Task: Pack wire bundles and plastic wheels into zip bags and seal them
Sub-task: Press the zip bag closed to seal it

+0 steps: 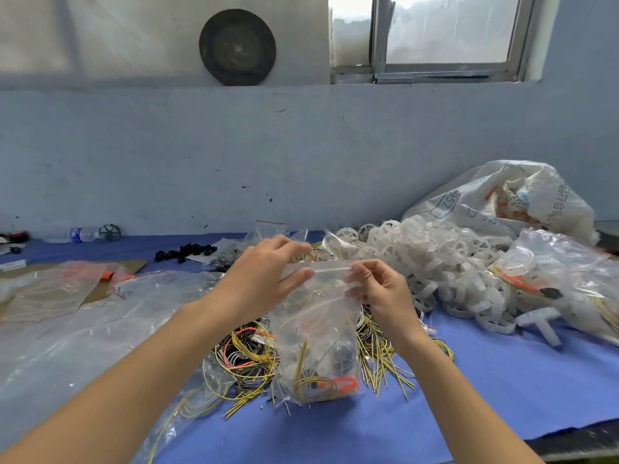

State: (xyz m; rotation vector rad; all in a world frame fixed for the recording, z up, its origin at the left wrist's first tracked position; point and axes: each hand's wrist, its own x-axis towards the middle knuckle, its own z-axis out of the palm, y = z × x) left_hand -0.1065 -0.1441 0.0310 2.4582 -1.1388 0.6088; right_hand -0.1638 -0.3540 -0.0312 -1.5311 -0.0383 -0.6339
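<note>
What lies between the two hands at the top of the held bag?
Head view: only a short span of the seal strip of the zip bag, pinched at either end by the left hand and right hand.

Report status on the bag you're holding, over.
Top strip of zip bag pinched by left hand and right hand. Bag upright, wires in its bottom. Loose wire pile around its base; nothing blocking the strip.
</note>
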